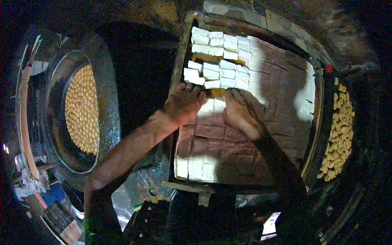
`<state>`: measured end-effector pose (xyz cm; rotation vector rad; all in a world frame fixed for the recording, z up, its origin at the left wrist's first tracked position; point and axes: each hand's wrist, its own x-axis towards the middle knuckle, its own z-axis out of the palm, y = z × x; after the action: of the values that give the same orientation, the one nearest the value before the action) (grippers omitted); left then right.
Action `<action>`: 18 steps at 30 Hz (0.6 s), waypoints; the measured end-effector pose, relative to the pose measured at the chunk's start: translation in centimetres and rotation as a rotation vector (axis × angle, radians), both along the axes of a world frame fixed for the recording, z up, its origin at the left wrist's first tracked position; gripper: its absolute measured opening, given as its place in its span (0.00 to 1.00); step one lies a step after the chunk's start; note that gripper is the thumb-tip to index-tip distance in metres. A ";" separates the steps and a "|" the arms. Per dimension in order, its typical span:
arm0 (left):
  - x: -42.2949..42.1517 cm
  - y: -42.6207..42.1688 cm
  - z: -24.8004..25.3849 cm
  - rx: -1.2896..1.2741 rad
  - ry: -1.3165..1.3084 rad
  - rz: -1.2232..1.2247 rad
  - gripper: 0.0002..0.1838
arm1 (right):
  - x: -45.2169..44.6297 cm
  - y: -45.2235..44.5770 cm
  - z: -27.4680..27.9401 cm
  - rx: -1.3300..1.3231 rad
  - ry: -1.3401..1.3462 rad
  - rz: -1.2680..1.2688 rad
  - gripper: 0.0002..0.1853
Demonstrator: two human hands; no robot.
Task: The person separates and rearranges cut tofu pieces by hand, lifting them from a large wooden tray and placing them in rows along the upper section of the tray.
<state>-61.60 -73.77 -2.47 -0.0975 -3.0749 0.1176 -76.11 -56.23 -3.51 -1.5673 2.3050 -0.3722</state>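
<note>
Your left hand (pixel 185 101) and right hand (pixel 240 108) were side by side, slightly apart, over the wooden tray (pixel 180 65), fingers bent at the near edge of the loose white blocks (pixel 226 74). I couldn't tell whether either hand gripped one. Those blocks lay in rows inside the tray, toward its far left. Left of you, a round pan (pixel 55 130) held yellowish balls (pixel 81 112); pale yellow chunks (pixel 339 134) lay right of the tray.

Both hands (pixel 212 105) touched white blocks (pixel 220 76) in a wooden-edged tray (pixel 178 65); round golden pieces (pixel 83 110) filled a pan (pixel 57 118) to the left
</note>
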 end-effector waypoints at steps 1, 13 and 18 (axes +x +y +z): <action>-0.3 -0.3 0.1 0.106 -0.008 -0.010 0.10 | 0.0 -0.5 0.6 0.083 -0.169 -0.107 0.22; 0.0 -0.7 0.8 0.718 -0.252 0.057 0.14 | -1.4 0.8 0.4 -0.120 -0.326 0.016 0.20; -1.2 -0.9 -0.2 0.767 -0.270 0.086 0.11 | -2.2 -0.3 1.6 -0.030 -0.464 0.005 0.21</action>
<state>-62.77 -74.63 -2.64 0.0641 -3.1252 -1.1353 -78.31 -56.52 -1.89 -1.3270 1.9433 -0.6910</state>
